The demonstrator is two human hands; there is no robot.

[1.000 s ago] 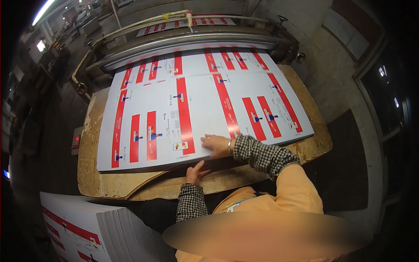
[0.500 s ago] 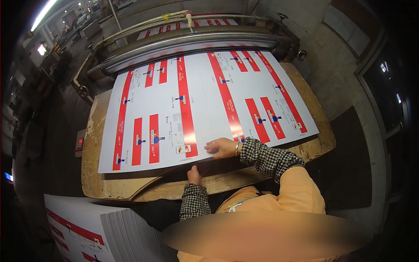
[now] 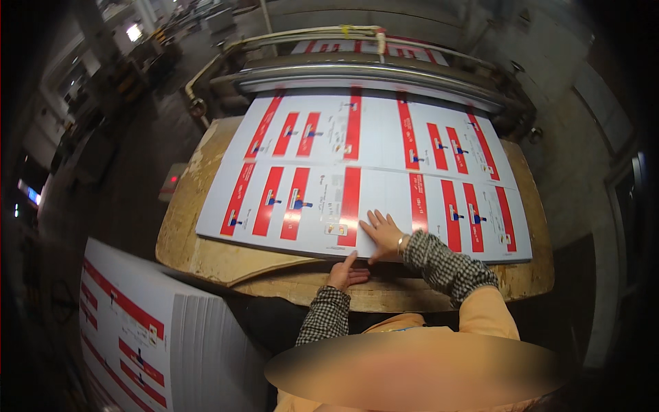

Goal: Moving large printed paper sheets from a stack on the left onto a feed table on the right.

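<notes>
A large white printed sheet with red bars lies flat on a worn wooden table. My right hand rests palm down on the sheet's near edge, fingers spread. Just below that edge, on the table, my left hand touches the sheet's rim with its fingertips. A second similar sheet lies beyond the first, running under the metal rollers of a machine.
A tall stack of the same printed sheets stands at my lower left. A small box with a red light is fixed beside the table's left side. Dark floor and machinery lie to the left, a wall to the right.
The near sheet has slid forward toward the rollers and squared up. My right hand moved along its near edge, and my left hand stayed at the rim.
</notes>
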